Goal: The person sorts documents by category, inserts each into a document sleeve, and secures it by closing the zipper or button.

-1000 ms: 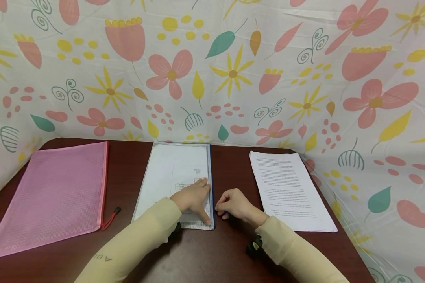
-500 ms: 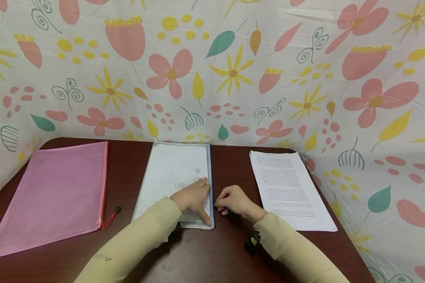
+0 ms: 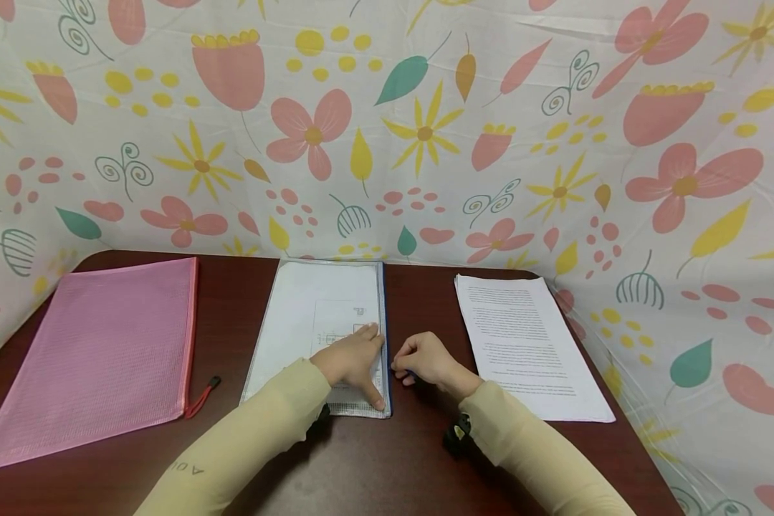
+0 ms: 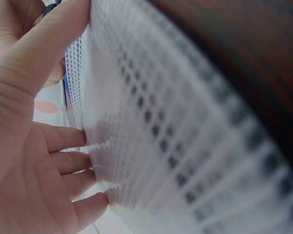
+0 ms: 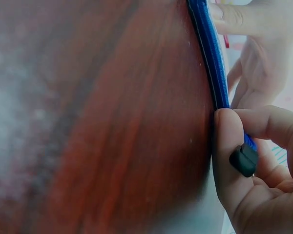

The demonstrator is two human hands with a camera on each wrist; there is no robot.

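Note:
A clear mesh zipper pouch (image 3: 290, 308) with white printed sheets inside lies flat on the table. Its blue zipper (image 5: 212, 53) runs along the right edge. My left hand (image 3: 355, 362) rests on the pouch near that edge, fingers spread and thumb toward the near corner. At the zipper, my right hand (image 3: 428, 362) pinches the blue pull strap (image 5: 250, 142) between thumb and index finger. The strap's black end (image 5: 244, 160) sticks out below the thumb in the right wrist view. The zipper slider itself is hidden by the fingers.
To the left lies a pink mesh zipper pouch (image 3: 116, 337) with a red wrist strap (image 3: 198, 401). A stack of printed paper (image 3: 522, 344) is on the right. Behind the dark wood table (image 3: 387, 466) hangs a flowered curtain (image 3: 387, 129).
My right hand has slid a short way along the pouch's right edge, away from me, still pinching the strap. The left hand stays in place on the pouch.

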